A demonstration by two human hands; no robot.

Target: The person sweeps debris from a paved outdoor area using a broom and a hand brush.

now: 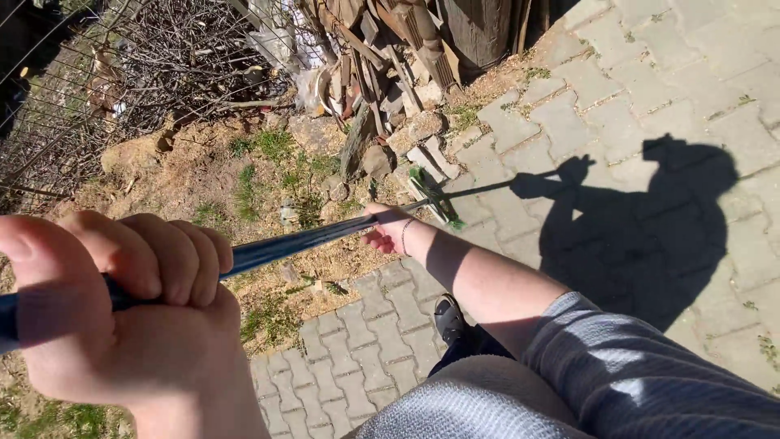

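The left hand (122, 309) sits nearest the camera, fingers wrapped tight around the upper end of a dark blue handle (284, 246), thumb folded over the top; that far end gives it leverage to steer. Along the handle from there, the shaft slopes away and down across a patch of dry soil and sparse grass (260, 179). Further along the handle, the right hand (390, 232) closes on it lower down, knuckles turned outward, a thin bracelet at the wrist, placed there seemingly to push and guide. Just past that hand, the handle ends in a green rake head (435, 199) resting where the soil meets the grey paving blocks (569, 122). Beyond the head lies a heap of scrap wood and rubble (382, 57). Right of the handle, the person's shadow (642, 228) falls across the blocks.
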